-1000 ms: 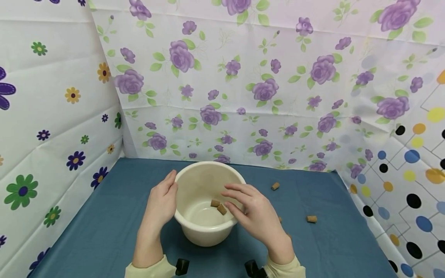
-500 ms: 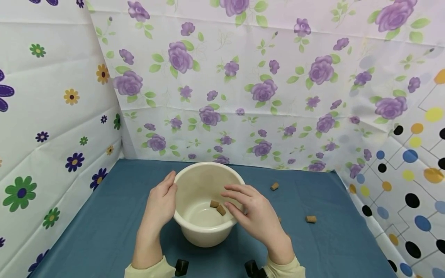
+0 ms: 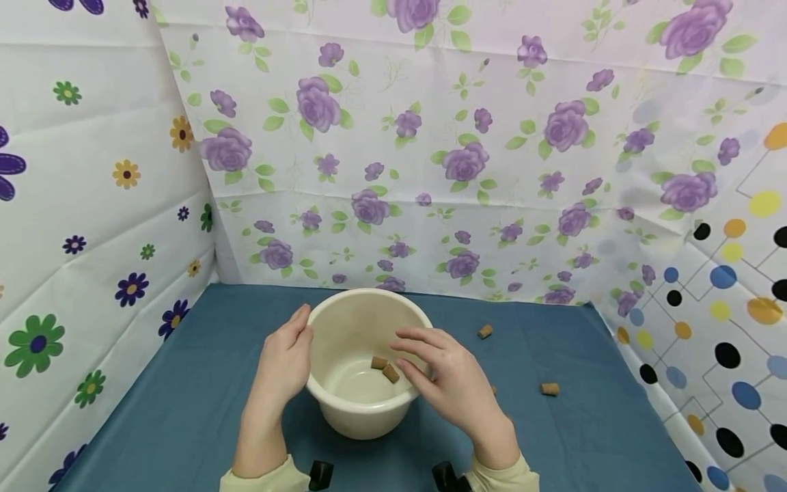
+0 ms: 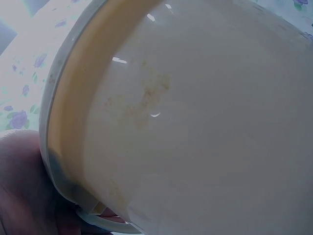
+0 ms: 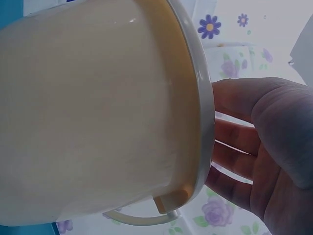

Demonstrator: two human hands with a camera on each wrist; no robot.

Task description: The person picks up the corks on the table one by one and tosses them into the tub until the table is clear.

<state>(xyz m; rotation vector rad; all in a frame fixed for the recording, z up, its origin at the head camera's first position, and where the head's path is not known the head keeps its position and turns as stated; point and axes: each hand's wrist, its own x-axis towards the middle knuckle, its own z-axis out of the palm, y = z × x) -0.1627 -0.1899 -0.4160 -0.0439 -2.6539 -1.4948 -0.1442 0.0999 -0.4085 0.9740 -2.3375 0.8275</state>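
Observation:
A cream plastic bucket stands in front of me on the blue cloth, its mouth facing up towards me. Two brown corks lie together on its inner floor. My left hand holds the bucket's left side at the rim. In the left wrist view, some of its fingers show through a gap near the bucket handle. My right hand is at the right rim, its loosely bent fingers over the bucket's mouth with nothing between them. The right wrist view has this hand beside the rim, fingers spread.
On the blue cloth, to the right of the bucket, lie a cork near the back and another cork farther right. A third, partly hidden cork peeks out beside my right hand. Flowered sheets stand around the table.

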